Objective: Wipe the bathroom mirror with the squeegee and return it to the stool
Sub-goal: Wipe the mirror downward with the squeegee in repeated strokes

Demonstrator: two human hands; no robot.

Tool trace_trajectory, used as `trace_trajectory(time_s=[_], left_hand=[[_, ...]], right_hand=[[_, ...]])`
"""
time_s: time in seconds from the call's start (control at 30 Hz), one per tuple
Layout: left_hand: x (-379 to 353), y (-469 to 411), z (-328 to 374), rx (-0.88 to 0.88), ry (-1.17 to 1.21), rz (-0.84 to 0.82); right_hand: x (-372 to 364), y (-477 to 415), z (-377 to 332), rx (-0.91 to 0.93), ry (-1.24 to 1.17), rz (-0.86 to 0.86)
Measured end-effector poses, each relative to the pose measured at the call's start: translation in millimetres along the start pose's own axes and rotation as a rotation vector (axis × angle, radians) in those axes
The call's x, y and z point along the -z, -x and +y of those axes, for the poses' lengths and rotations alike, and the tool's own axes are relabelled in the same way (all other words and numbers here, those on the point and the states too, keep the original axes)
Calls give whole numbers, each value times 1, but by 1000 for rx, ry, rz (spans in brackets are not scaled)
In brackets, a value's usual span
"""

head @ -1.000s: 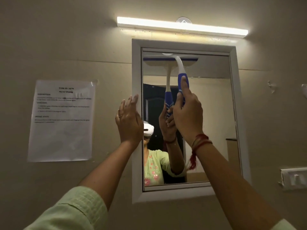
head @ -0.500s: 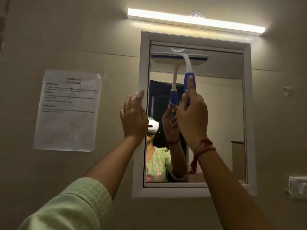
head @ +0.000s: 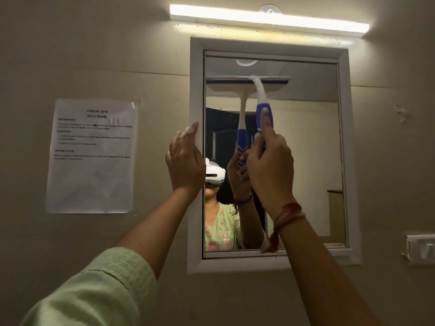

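Nearest the camera, a pale green sleeve fills the lower left corner, and two bare forearms rise from the bottom edge toward the wall. A red thread band circles the right wrist. The left grip, a hand with a ring on one finger, has its fingers straight and together; it lies flat at the left side of the white frame, covering part of that edge and holding nothing. The right grip is clamped round the blue handle of the squeegee, with the thumb laid up along it. This hand and its forearm hide the middle and lower centre of the mirror. The squeegee's blade lies level across the upper glass, from the left edge to past the middle. The glass doubles the tool and reflects a person wearing a white headset. On the wall behind, a printed sheet is taped left of the mirror. A lit tube light runs above it, and a switch plate sits low at the right.
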State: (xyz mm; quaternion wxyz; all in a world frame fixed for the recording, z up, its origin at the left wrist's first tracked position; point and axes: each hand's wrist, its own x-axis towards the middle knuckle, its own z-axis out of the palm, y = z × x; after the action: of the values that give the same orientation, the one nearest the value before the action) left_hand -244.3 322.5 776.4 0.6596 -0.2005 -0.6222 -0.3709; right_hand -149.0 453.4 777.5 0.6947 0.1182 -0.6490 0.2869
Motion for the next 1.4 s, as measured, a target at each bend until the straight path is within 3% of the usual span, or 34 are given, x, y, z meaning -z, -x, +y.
trace_trajectory(time_s=[0.3,0.53,0.77,1.0,1.27,1.4], left_hand=[[0,0,0,0,3,-16],[1,0,0,9,22,-22],[2,1,-2,25,15,-33],[1,1,-3,40,19,-25],[2,1,0,36,39,-17],[2,1,-1,26,38,-11]], right_hand=[[11,71,12,6,-5,-70],[3,32,2,-36,-58,-53],[15,101,12,-35,-21,-109],[10,63,11,-7,-19,-65],[21,121,17,-42,-43,-130],[17,95,13,-11,-26,-80]])
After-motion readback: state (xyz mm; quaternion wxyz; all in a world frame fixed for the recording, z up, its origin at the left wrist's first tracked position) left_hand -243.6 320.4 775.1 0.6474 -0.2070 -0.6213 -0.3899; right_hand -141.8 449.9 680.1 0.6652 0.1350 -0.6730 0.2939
